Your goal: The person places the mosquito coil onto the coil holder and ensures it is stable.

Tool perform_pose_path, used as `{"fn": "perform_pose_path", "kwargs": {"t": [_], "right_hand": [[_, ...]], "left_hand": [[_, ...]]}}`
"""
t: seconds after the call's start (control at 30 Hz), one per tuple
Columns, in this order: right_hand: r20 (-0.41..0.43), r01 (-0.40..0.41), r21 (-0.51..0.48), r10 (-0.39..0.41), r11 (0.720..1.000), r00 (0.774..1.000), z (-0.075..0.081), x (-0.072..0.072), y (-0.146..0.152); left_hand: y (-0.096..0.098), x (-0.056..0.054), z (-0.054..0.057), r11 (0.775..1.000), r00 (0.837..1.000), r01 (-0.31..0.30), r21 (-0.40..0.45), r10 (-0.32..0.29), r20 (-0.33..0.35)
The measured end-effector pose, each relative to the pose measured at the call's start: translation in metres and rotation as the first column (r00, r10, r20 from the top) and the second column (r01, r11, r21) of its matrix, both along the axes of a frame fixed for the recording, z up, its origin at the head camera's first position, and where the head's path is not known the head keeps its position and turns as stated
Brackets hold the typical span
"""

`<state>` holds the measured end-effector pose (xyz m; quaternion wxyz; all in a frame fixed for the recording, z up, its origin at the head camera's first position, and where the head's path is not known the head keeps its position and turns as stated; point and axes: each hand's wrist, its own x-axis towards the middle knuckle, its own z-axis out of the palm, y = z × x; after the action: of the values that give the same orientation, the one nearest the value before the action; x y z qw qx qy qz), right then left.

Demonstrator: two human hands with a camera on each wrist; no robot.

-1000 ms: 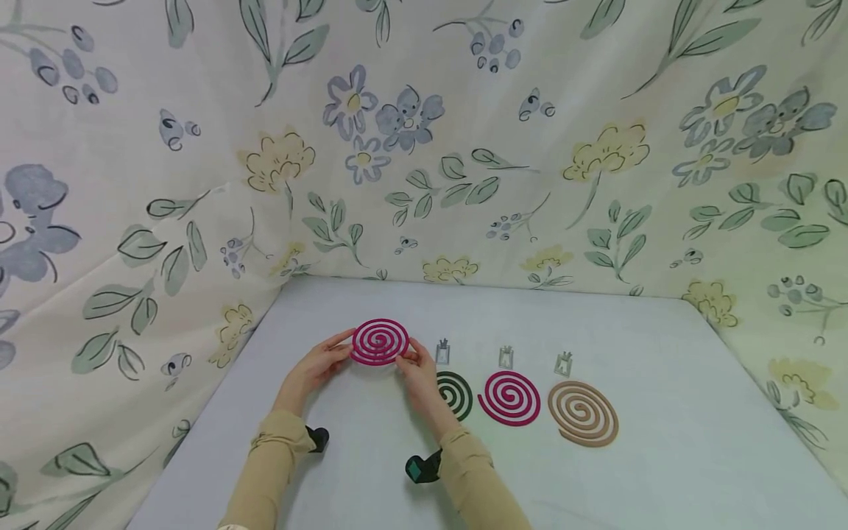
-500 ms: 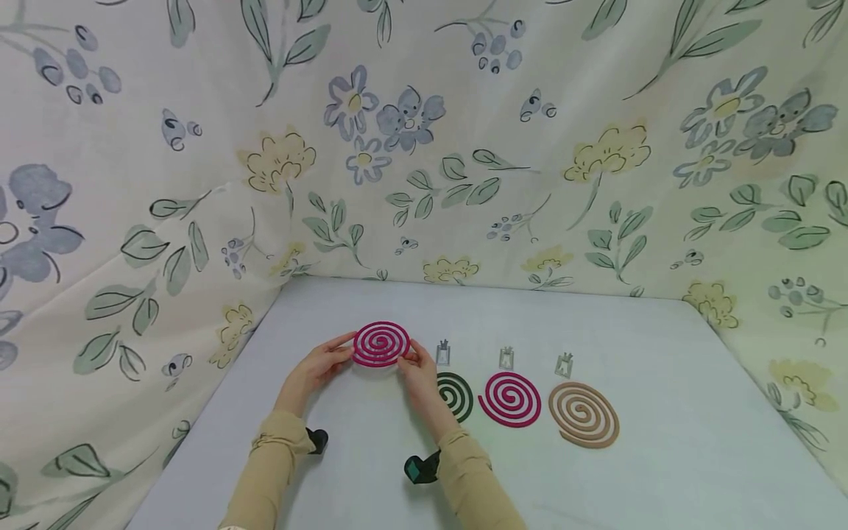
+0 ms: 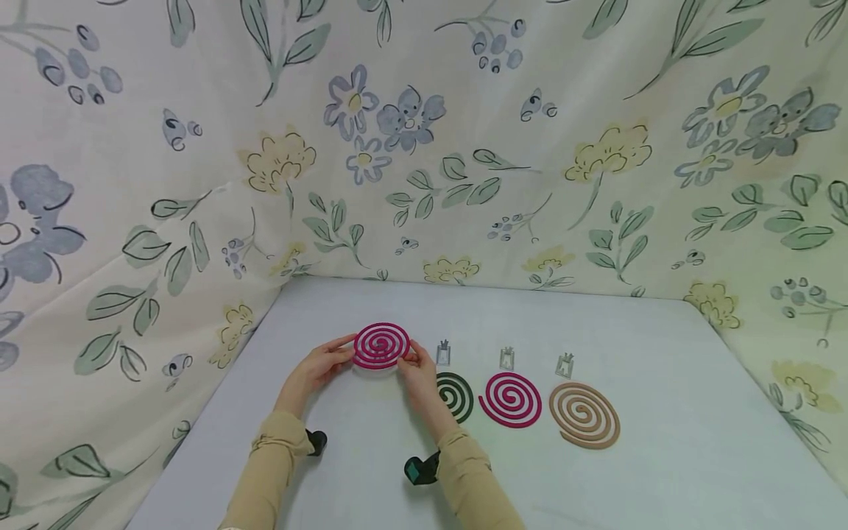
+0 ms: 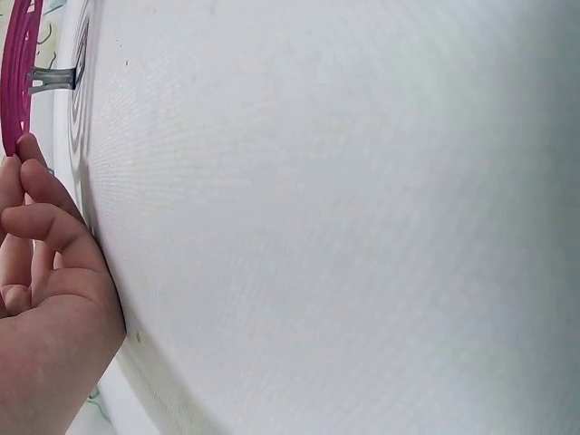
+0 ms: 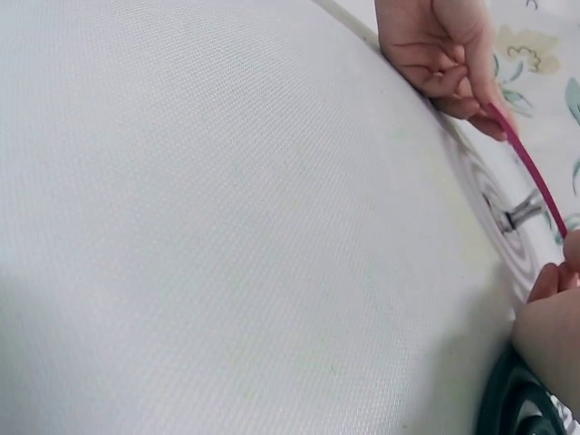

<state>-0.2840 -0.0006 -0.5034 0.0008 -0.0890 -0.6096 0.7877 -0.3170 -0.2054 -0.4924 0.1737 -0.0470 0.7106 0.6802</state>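
White table, left grip, right grip, pink spiral held between

From my end of the feed, I can read no text, label, brand, number or sign anywhere.

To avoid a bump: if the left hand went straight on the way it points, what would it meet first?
The raised pink coil, whose edge the left hand pinches; past it, perhaps the right hand, though depth is unclear.
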Motion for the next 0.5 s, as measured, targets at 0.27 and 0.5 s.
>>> {"fn": "perform_pose_path", "kwargs": {"t": [0.27, 0.5], "right_hand": [[-0.025, -0.023, 0.012, 0.023, 1.0, 0.999, 0.03, 0.021, 0.004], [-0.018, -0.011, 0.017, 0.011, 1.0, 1.0, 0.032, 0.021, 0.002]], "left_hand": [[0.001, 0.001, 0.0, 1.0, 1.0, 0.01, 0.017, -0.01, -0.001], [0.003, 0.002, 0.002, 1.0, 1.0, 0.007, 0.012, -0.007, -0.008]]}}
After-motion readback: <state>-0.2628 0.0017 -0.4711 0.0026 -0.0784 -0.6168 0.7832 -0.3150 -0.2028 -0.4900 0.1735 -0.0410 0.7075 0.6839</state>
